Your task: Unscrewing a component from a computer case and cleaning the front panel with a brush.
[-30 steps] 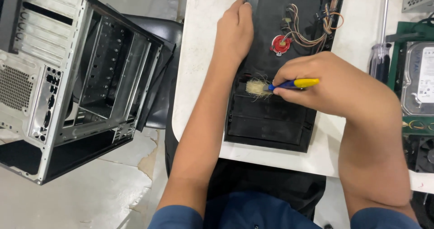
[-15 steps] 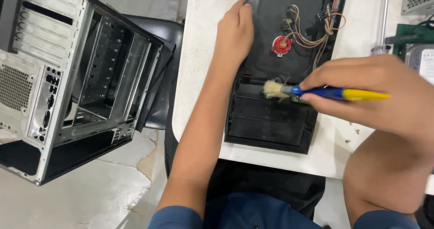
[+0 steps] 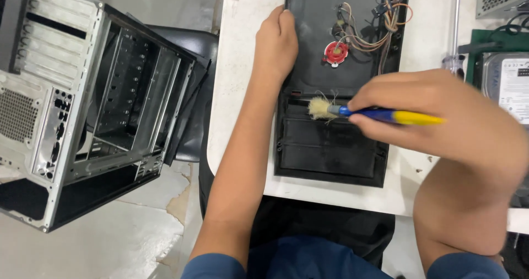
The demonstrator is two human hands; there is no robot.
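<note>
Closed around a blue-and-yellow brush (image 3: 380, 114), the right hand (image 3: 435, 119) sets its pale bristles on the black plastic panel (image 3: 330, 146) lying on the white desk (image 3: 237, 91). Left hand (image 3: 277, 42) grips the panel's edge. An open computer case (image 3: 93, 113) stands well apart, on the floor.

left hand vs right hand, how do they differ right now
The left hand lies flat on the black front panel, gripping its left edge and holding no tool. The right hand is closed around a blue and yellow brush, its bristles on the panel's ribbed lower part. Both are bare and over that panel.
</note>
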